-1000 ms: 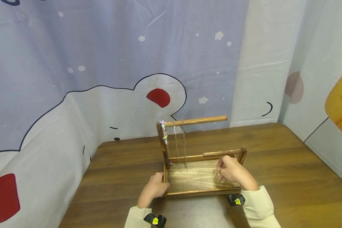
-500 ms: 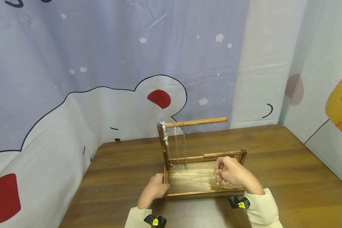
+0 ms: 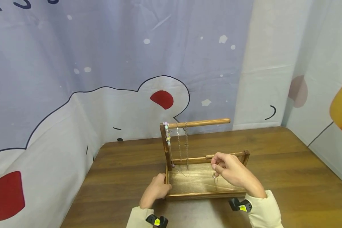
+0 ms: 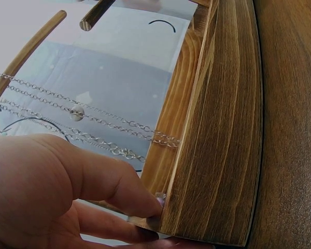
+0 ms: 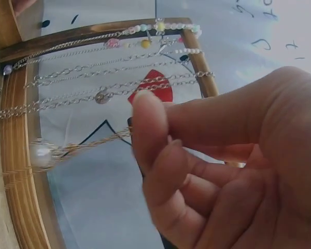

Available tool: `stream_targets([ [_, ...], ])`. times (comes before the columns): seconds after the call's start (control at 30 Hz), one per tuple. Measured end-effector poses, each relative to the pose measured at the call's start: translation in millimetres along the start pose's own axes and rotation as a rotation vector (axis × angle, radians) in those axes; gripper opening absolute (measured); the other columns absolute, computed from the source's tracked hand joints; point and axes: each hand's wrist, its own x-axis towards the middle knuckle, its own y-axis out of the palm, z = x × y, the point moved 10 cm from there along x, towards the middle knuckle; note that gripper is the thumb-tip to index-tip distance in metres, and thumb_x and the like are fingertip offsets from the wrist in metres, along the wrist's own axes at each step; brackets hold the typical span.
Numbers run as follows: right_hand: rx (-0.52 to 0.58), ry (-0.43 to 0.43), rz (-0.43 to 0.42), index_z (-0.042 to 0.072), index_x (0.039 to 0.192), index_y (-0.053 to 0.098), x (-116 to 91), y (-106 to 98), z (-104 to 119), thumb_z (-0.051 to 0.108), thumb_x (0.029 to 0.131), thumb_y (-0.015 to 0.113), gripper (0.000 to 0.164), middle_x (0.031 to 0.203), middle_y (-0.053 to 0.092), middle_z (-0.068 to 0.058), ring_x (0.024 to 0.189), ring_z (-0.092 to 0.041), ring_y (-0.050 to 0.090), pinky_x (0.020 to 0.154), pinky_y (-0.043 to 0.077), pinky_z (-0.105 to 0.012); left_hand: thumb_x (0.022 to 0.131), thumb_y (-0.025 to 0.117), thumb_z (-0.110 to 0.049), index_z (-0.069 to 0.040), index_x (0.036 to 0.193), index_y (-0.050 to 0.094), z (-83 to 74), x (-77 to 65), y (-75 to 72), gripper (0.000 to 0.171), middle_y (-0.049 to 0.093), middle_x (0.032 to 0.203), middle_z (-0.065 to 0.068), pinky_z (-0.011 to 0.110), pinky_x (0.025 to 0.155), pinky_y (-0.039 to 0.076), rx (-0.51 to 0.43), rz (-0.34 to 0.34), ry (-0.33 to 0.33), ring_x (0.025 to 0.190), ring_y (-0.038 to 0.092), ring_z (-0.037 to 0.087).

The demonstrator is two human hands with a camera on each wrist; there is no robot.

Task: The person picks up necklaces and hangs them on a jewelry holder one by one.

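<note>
My right hand point(image 3: 231, 169) is above the right part of a wooden jewelry stand's tray point(image 3: 205, 195), pinching a thin gold chain point(image 5: 96, 141) between thumb and fingertips. The chain dangles, with a white pearl point(image 5: 41, 154) on it; its full length is blurred. My left hand point(image 3: 157, 189) grips the left end of the tray, one digit inside the wall and others outside and below, as the left wrist view shows. On the stand's upper bar point(image 3: 211, 122) hang a pastel beaded necklace point(image 3: 168, 137) and silver chains point(image 3: 186, 145), their lower ends reaching the tray.
A shorter, lower bar point(image 3: 209, 156) runs from the post point(image 3: 246, 157) at the tray's right. The stand rests on a brown wooden table point(image 3: 290, 177). A printed curtain point(image 3: 117, 57) hangs behind and at the sides.
My right hand has risen and shifted slightly left, lifting the gold chain so that it hangs longer below the fingers. The left hand stays on the tray's end. The head view has shifted slightly.
</note>
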Motion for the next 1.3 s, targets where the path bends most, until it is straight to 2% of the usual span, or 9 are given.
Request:
stream_targets([
  [0.17,-0.005,-0.031,-0.060,0.008,0.087,0.057,4.1,-6.9,11.1,0.006,0.088,0.056,0.002,0.069,0.061,-0.001,0.060,-0.008,0.059,0.055,0.048,-0.024,0.077,0.055,-0.004,0.011,0.101,0.054,-1.0,0.2,0.0,0.028,0.054,0.069,0.010,0.031,0.043,0.046,0.001,-0.007,0.006,0.048,0.054,0.017],
  [0.37,0.012,-0.047,-0.094,0.005,0.090,0.058,12.1,-13.6,20.4,0.007,0.087,0.058,0.003,0.072,0.061,0.001,0.061,-0.011,0.061,0.053,0.048,-0.025,0.077,0.056,-0.005,0.012,0.105,0.053,0.0,-0.2,-0.3,0.033,0.056,0.075,0.013,0.031,0.046,0.046,0.020,-0.011,-0.002,0.050,0.055,0.018],
  [0.57,0.004,-0.094,-0.139,0.007,0.088,0.058,19.4,-20.5,31.9,0.011,0.088,0.058,0.004,0.073,0.062,-0.005,0.063,-0.015,0.060,0.055,0.048,-0.025,0.075,0.056,-0.005,0.012,0.103,0.054,-0.8,-0.2,-0.5,0.032,0.055,0.074,0.012,0.031,0.045,0.045,0.034,-0.019,0.002,0.052,0.054,0.019],
  [0.73,-0.024,-0.121,-0.171,0.011,0.087,0.058,25.0,-23.1,39.9,0.010,0.088,0.058,0.001,0.071,0.061,-0.003,0.063,-0.016,0.060,0.054,0.046,-0.024,0.075,0.056,-0.005,0.011,0.103,0.055,-0.9,-0.5,-0.1,0.032,0.055,0.073,0.011,0.031,0.045,0.044,0.031,-0.016,0.003,0.053,0.054,0.020],
  [0.93,0.012,-0.141,-0.185,0.007,0.089,0.057,32.5,-25.2,46.7,0.009,0.088,0.057,0.002,0.069,0.062,-0.005,0.061,-0.013,0.060,0.051,0.047,-0.026,0.075,0.057,-0.005,0.012,0.104,0.054,0.1,0.1,-0.7,0.034,0.056,0.077,0.013,0.033,0.050,0.045,0.047,-0.022,-0.001,0.057,0.054,0.021],
  [1.1,-0.022,-0.155,-0.219,0.008,0.089,0.058,37.6,-29.3,51.6,0.008,0.088,0.057,0.002,0.071,0.061,-0.004,0.062,-0.015,0.059,0.054,0.047,-0.026,0.075,0.057,-0.005,0.013,0.105,0.054,-0.6,-0.4,-1.1,0.035,0.056,0.077,0.014,0.033,0.050,0.046,0.040,-0.019,0.001,0.056,0.055,0.021],
  [1.3,-0.068,-0.165,-0.265,0.008,0.090,0.059,43.0,-33.8,53.5,0.008,0.087,0.057,0.004,0.077,0.060,0.001,0.068,-0.011,0.057,0.063,0.049,-0.027,0.076,0.056,-0.004,0.013,0.107,0.053,0.0,-0.3,-0.3,0.036,0.056,0.078,0.014,0.033,0.048,0.046,0.032,-0.011,-0.011,0.055,0.055,0.021],
])
